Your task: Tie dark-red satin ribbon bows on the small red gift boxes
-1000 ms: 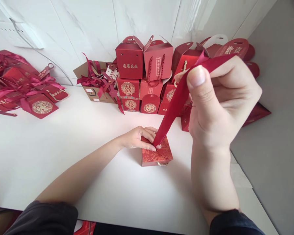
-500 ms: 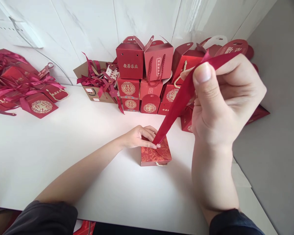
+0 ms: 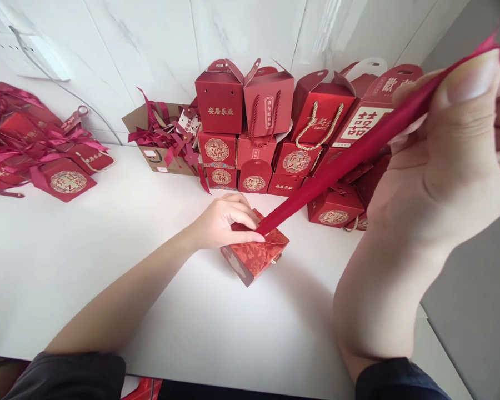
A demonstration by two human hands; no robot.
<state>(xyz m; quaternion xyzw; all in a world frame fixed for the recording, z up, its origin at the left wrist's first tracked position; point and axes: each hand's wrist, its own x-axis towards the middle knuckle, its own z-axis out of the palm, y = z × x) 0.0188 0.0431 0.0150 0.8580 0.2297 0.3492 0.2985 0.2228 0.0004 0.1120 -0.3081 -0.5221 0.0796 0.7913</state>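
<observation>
A small red gift box [image 3: 256, 256] with a floral pattern rests on the white table, turned at an angle. My left hand [image 3: 229, 222] is closed at its top, thumb and fingers pinching the lower end of a dark red ribbon [image 3: 325, 180] against the lid. From there the ribbon runs taut up to the right. My right hand [image 3: 454, 139], raised close to the camera, pinches the ribbon's other part between thumb and forefinger. A bit of gold cord handle [image 3: 277, 259] shows at the box's right side.
Stacked red gift boxes [image 3: 220, 111] stand along the tiled wall. Left of them is a cardboard box [image 3: 162, 158] of ribbons and tags. Ribboned red boxes [image 3: 66, 180] are piled at the far left. A grey panel [image 3: 479, 289] bounds the right side.
My right hand has moved right and nearer the camera, pulling the ribbon into a longer, lower slant. The gift box has turned, and my left hand has shifted slightly left with it.
</observation>
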